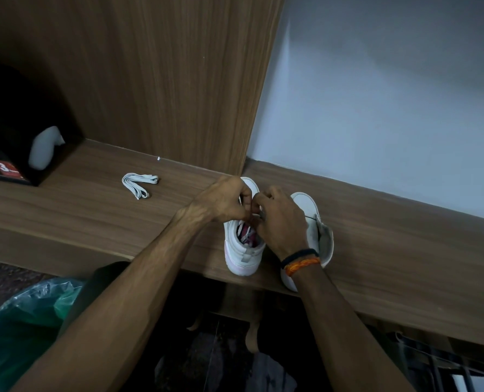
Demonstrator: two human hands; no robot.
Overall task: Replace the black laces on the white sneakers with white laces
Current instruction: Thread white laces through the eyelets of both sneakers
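So far the job looks to be in its early or middle part, judging by how things lie on the wooden shelf [99,222]. Two white sneakers stand side by side near the shelf's front edge, heels toward the person and toes toward the back wall. Both hands are over the left sneaker [242,250], close together above its eyelet area. The left hand [223,203] has its fingers curled in with thumb and fingertips pressed together as if pinching something thin; the right hand [280,222] is curled the same way just beside it, knuckles nearly touching. What they pinch is hidden by the fingers themselves, so it may be a lace end, but black or white cannot be told. Inside the shoe's opening only a dark and reddish lining shows, with a few pale strips across it.

The right sneaker [311,219] sits just beside, partly behind the right wrist, its tongue flopped outward and no lace visible over the upper, which suggests its black lace is already out and the new one not yet in. A folded bundle of white laces [139,185] lies untouched, well apart to the left, toward the middle of the shelf. No loose black laces are in view.

Left to do, by this reading: finish the shoe in hand, then thread the waiting bundle into the other
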